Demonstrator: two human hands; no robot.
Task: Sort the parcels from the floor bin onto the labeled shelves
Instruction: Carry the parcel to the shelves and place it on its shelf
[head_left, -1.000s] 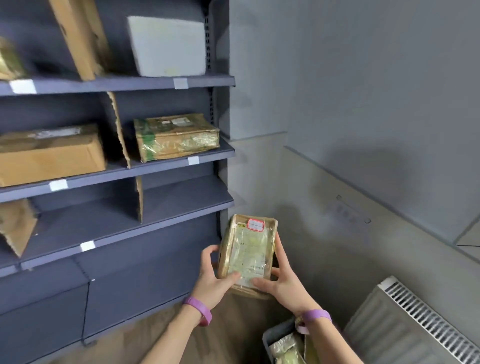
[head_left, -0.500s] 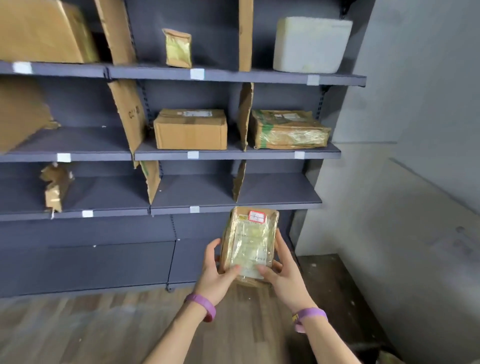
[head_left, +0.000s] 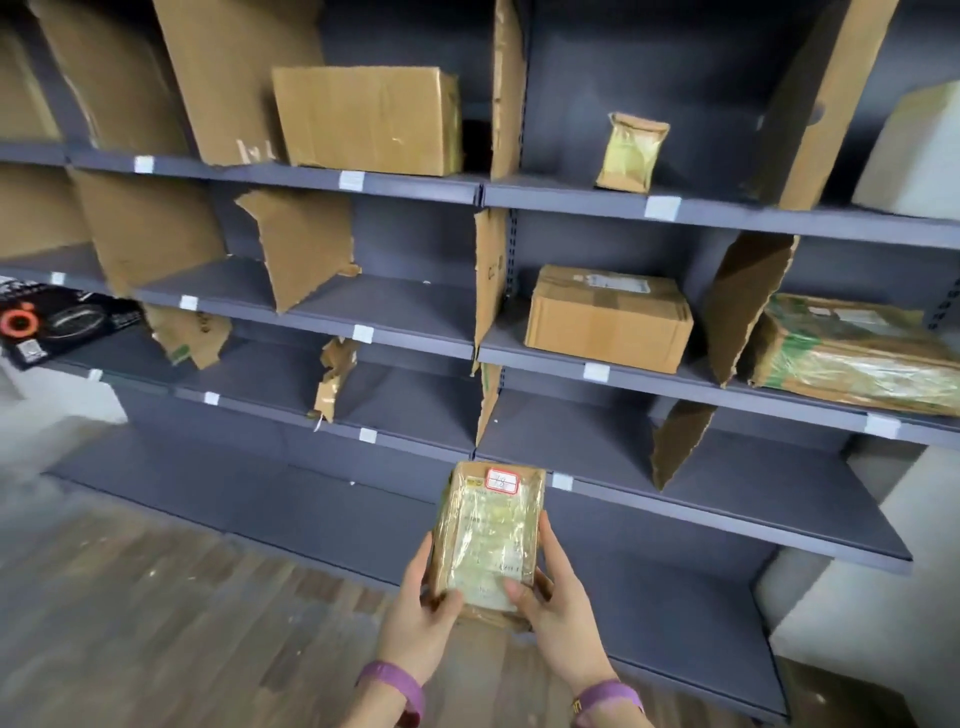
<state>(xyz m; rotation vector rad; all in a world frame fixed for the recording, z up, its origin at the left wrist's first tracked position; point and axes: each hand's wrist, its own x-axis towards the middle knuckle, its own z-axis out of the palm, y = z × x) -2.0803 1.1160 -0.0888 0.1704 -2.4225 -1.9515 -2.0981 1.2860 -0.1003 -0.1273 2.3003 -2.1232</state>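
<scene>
I hold a small brown parcel (head_left: 488, 535) wrapped in clear tape, with a red-bordered label at its top, upright in front of the dark shelving (head_left: 675, 499). My left hand (head_left: 423, 618) grips its lower left edge, thumb on the front. My right hand (head_left: 550, 608) grips the lower right edge, fingers along the side. White label tags (head_left: 562, 481) mark the shelf edges. The floor bin is out of view.
Cardboard dividers (head_left: 488, 280) split the shelves into bays. A large box (head_left: 369, 119) and a small packet (head_left: 631, 153) sit on the top shelf, a brown box (head_left: 608, 317) and a taped parcel (head_left: 857, 353) on the middle one. A black box (head_left: 57, 322) lies far left. Wooden floor (head_left: 156, 597) below.
The view has swung left along the shelving, and the shelves look nearer. The parcel stays held upright in both hands, same grip.
</scene>
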